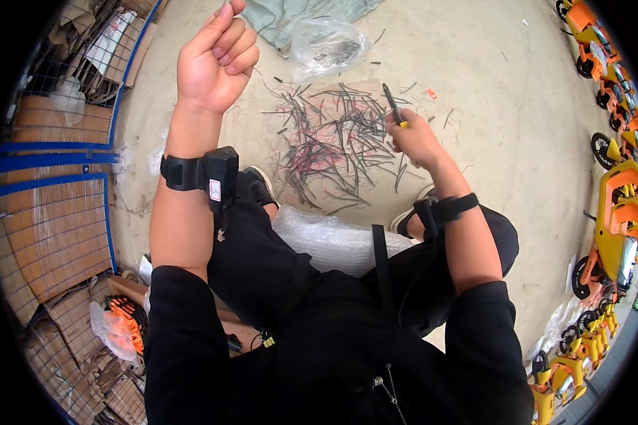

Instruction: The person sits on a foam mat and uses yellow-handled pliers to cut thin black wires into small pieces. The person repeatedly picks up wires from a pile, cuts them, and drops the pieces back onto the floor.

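while right fingers (393, 128) clamp a tool (391, 99) and left fingers (238, 47) curl, hold unclear, strips (340, 133) litter the floor (503, 127) near wire mesh (60, 234).

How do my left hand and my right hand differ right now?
The left hand is near the picture's top edge; the right hand is lower, beside the dark scraps. The right hand grips a black tool; the left hand shows no clear object. Both are bare, with bent fingers.
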